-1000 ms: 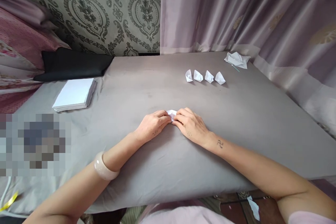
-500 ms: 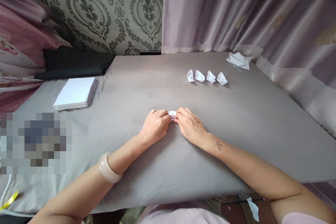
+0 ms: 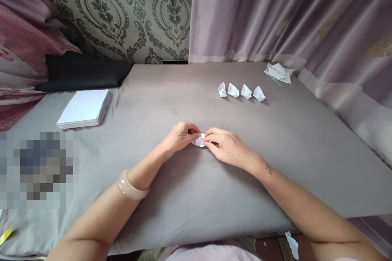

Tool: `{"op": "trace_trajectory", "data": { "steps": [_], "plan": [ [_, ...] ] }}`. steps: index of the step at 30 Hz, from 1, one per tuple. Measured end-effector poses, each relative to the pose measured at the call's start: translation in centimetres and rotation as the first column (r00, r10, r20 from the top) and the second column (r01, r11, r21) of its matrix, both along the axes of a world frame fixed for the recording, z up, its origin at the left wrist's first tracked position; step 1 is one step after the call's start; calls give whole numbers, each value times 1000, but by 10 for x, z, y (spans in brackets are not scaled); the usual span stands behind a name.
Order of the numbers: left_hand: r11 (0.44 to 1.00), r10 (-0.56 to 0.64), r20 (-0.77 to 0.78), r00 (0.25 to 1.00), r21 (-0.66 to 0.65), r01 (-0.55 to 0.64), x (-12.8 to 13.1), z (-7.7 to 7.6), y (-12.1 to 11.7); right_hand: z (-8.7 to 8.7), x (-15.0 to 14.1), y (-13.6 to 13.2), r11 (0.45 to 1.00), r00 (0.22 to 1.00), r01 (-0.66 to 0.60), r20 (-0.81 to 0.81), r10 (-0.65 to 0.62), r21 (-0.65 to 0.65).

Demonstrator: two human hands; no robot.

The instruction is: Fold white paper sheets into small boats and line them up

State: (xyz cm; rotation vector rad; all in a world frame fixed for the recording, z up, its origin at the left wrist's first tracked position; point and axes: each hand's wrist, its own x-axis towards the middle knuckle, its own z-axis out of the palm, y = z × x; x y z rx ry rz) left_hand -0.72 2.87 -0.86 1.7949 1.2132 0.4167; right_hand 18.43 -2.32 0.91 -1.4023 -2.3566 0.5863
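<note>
The person's left hand (image 3: 183,135) had rolled over, bringing its dotted marks up towards the top, with the thumb now against the folded white paper (image 3: 199,142). The right hand (image 3: 229,147) had shifted a little outward, and a gap had opened between its thumb and forefinger. More of the paper showed, its near edge now uncovered. The bangle (image 3: 133,188) had moved forward with the left forearm (image 3: 150,167).
</note>
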Motion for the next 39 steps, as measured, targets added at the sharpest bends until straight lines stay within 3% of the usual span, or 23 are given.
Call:
{"op": "trace_trajectory", "data": {
  "steps": [3, 5, 10, 13, 18, 24, 29, 33, 36, 39],
  "plan": [
    [999, 0, 30, 1000, -33, 1, -1, -6, 0, 8, 1, 12, 980, 977, 172, -114, -183, -96],
    [999, 3, 46, 999, -38, -2, -2, -7, -1, 9, 0, 23, 952, 960, 239, -101, -261, -193],
    [998, 49, 93, 994, -38, -46, -4, -4, -5, -1, -1, 46, 856, 974, 143, -84, -211, -497],
    [999, 36, 81, 996, -6, -36, -5, -2, -5, -7, 1, 50, 817, 968, 48, -175, -180, -574],
    [998, -56, -12, 998, 1, 56, -8, -2, 0, -12, 1, 47, 864, 959, 87, -195, -208, -495],
    [997, -78, -29, 997, -28, 77, -8, -5, 7, -12, -1, 51, 862, 978, 16, -170, -119, -507],
    [992, -123, -47, 991, 25, 124, -8, -5, 9, -6, -3, 50, 878, 992, 58, -68, -103, -475],
    [974, -207, -97, 974, 74, 214, -10, -1, 11, 4, -7, 44, 912, 1000, 22, 5, -22, -409],
    [924, -272, -186, 944, 225, 311, -10, 1, 13, 9, -10, 37, 956, 993, -9, 114, 44, -292],
    [809, -332, -293, 896, 401, 431, -10, 2, 13, 10, -14, 30, 987, 955, -83, 273, 118, -135]
  ]
}}
